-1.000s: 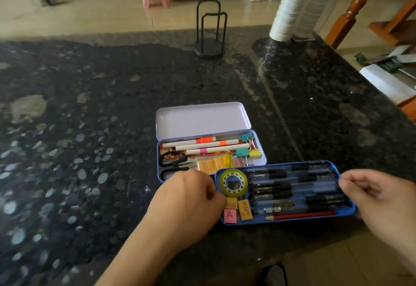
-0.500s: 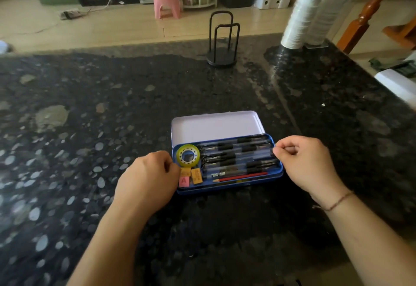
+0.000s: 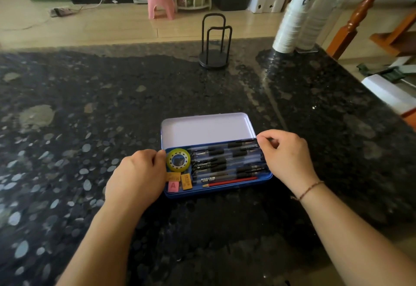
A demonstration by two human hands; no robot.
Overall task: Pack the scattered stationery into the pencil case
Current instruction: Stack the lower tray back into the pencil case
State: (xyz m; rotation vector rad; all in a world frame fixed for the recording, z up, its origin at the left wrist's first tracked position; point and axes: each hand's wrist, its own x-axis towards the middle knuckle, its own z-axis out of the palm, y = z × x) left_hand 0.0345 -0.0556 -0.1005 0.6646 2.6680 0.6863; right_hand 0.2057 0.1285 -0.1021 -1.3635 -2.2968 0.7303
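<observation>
The blue metal pencil case (image 3: 225, 190) lies on the dark stone counter with its pale lid (image 3: 207, 129) swung back. A blue inner tray sits in the case base. The tray holds a yellow tape roll (image 3: 179, 160), several black pens (image 3: 227, 162), a red pencil (image 3: 231, 182) and small orange and pink erasers (image 3: 180, 183). My left hand (image 3: 137, 177) grips the tray's left end. My right hand (image 3: 286, 156) pinches the tray's right end. Whatever lies under the tray is hidden.
A black wire holder (image 3: 215, 42) stands at the far edge of the counter (image 3: 90, 128). Stacks of white cups (image 3: 299, 13) stand at the back right. The counter's right edge drops off beside a white box (image 3: 387, 93). A pink stool (image 3: 160, 3) stands on the floor beyond.
Both hands carried the tray from in front of the case up onto the case base, covering the highlighters, scissors and clips. Since half a second ago it has barely moved.
</observation>
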